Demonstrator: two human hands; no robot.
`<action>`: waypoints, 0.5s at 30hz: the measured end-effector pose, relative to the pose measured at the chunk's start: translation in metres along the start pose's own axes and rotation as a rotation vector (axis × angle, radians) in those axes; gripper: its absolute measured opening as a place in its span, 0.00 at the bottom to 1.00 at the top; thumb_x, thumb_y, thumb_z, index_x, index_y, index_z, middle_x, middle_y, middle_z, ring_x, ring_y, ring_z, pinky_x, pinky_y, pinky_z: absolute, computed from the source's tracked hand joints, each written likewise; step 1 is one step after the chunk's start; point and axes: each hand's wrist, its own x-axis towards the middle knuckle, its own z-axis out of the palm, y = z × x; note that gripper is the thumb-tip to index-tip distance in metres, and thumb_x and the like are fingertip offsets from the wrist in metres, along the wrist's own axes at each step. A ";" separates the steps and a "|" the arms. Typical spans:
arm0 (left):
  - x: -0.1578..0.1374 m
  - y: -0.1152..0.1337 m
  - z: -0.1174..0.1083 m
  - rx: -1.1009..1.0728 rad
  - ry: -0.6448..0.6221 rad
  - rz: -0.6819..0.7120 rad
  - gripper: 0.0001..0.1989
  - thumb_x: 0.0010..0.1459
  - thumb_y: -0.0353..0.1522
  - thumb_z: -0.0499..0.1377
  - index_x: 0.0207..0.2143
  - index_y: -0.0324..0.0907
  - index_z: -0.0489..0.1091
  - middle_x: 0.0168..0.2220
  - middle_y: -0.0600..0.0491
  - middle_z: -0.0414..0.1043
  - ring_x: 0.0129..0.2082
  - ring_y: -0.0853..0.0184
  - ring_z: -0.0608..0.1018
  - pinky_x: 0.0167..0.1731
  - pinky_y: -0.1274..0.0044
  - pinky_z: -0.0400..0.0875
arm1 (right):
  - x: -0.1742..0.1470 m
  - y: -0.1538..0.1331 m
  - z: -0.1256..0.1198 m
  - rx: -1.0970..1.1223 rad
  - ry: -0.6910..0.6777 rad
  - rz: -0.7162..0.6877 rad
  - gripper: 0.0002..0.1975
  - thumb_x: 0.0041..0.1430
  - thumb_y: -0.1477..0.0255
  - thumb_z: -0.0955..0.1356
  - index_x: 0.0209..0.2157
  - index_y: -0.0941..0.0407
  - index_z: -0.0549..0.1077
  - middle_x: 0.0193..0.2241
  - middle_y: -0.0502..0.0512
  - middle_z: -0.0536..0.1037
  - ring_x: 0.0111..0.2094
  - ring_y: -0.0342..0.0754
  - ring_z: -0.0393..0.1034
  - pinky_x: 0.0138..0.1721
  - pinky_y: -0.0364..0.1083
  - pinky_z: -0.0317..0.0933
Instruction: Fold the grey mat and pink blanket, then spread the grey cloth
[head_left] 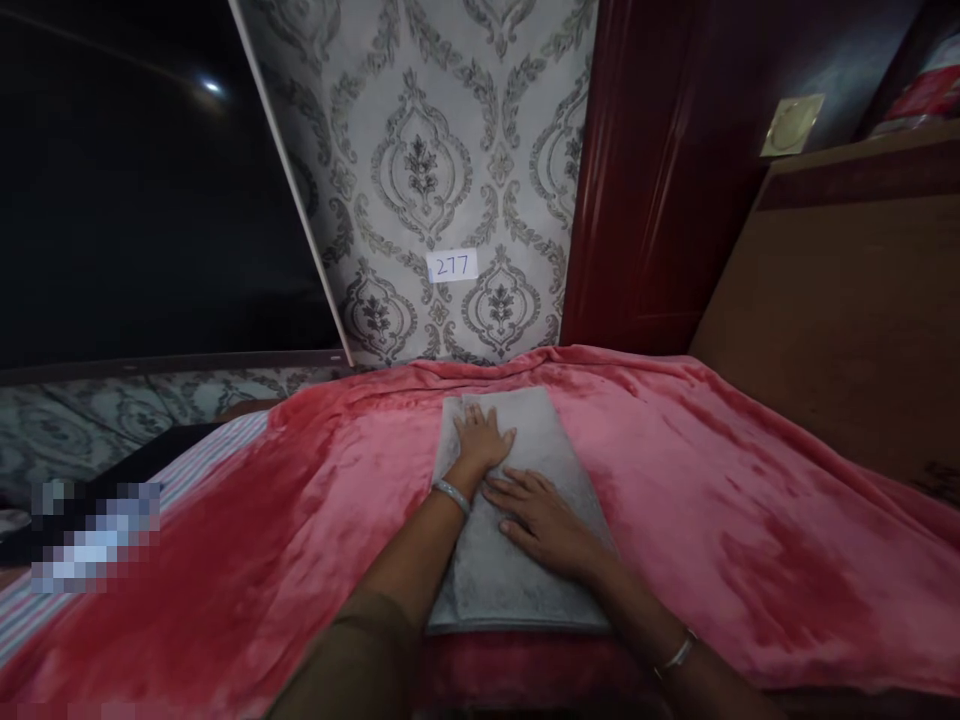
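Grey cloth: through the head view I see a soft grey cloth (517,590), apparently folded, lying flat as a long panel in the middle of the red-pink blanket (697,520); its long sides run away from me towards the wall.
Left hand: my left hand (481,437) rests palm down on the far part of the cloth, fingers spread wide and holding nothing.
Right hand: my right hand (547,525) lies nearer to me, flat across the middle of the cloth, its fingers straight and only slightly parted, gripping nothing; their tips point towards the left wrist.
Wrists: a pale bracelet circles the left one, below it an olive sleeve (360,640); a thin bangle (679,655) circles the right forearm.
Blanket: plush and shiny, lighter and darker in patches, rumpled along its far edge.
Wall: grey and white damask wallpaper (420,160) bears a white paper (452,265) reading 277.
Left side: a large black screen (150,180) stands above; below it I see striped fabric (202,465) and a pixelated patch I cannot make out.
Right side: a glossy dark red panel (637,170) and a brown board (847,280), with a pale square plate (793,125) above.
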 end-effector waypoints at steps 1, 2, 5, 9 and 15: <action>0.000 -0.001 -0.002 -0.008 -0.027 0.002 0.41 0.65 0.52 0.41 0.72 0.38 0.48 0.73 0.36 0.41 0.73 0.47 0.46 0.67 0.50 0.39 | 0.000 0.000 0.000 -0.001 -0.007 0.003 0.27 0.70 0.61 0.59 0.68 0.49 0.61 0.69 0.53 0.59 0.71 0.56 0.45 0.69 0.63 0.39; 0.000 -0.002 -0.005 -0.018 -0.051 0.013 0.41 0.65 0.53 0.42 0.72 0.38 0.47 0.73 0.36 0.40 0.73 0.47 0.45 0.67 0.50 0.39 | 0.000 -0.001 0.000 -0.005 -0.015 0.004 0.27 0.70 0.61 0.58 0.68 0.49 0.60 0.69 0.53 0.58 0.71 0.56 0.44 0.69 0.63 0.38; 0.000 -0.010 -0.009 -0.057 -0.102 0.081 0.42 0.64 0.54 0.44 0.72 0.40 0.47 0.74 0.37 0.38 0.73 0.46 0.43 0.67 0.50 0.38 | -0.004 -0.005 0.000 -0.034 -0.044 0.037 0.30 0.71 0.57 0.58 0.70 0.48 0.56 0.71 0.53 0.55 0.72 0.57 0.40 0.69 0.65 0.35; -0.002 -0.023 -0.008 -0.099 -0.137 0.180 0.39 0.65 0.54 0.44 0.72 0.46 0.47 0.75 0.42 0.36 0.74 0.48 0.41 0.68 0.52 0.37 | -0.017 -0.020 0.002 -0.066 -0.097 0.060 0.32 0.69 0.51 0.60 0.70 0.43 0.55 0.72 0.50 0.51 0.73 0.65 0.32 0.67 0.71 0.31; -0.013 -0.017 -0.013 -0.049 -0.097 0.168 0.36 0.66 0.52 0.44 0.72 0.47 0.49 0.74 0.43 0.40 0.73 0.48 0.44 0.68 0.52 0.37 | -0.053 -0.053 0.012 -0.041 -0.107 -0.031 0.30 0.69 0.55 0.62 0.70 0.42 0.56 0.72 0.48 0.50 0.73 0.60 0.34 0.69 0.69 0.31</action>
